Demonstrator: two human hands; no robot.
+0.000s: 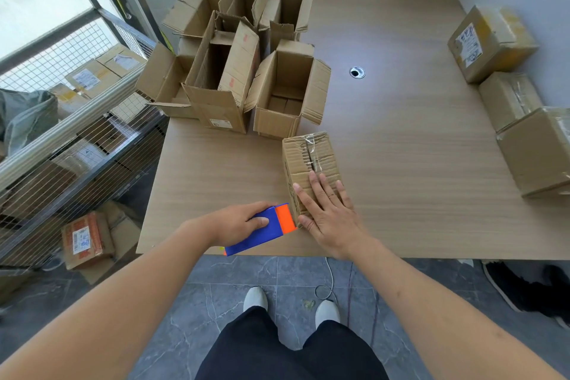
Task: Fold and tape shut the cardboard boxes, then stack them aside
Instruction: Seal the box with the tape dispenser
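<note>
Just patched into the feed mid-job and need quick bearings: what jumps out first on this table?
The blue and orange tape dispenser stands out near the table's front edge, held in the left hand against the end of a closed cardboard box. The right hand lies flat on that box's top. Behind it, at the table's back left, stands a cluster of open boxes; taped boxes line the right edge.

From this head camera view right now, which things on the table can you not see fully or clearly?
- Near end of the small brown cardboard box: covered by the flat right hand.
- Blue and orange tape dispenser: the left hand covers its grip; the tape roll is hidden.
- Brown taped box at the right edge: cut off by the frame.
- Its label text: too small.
</note>
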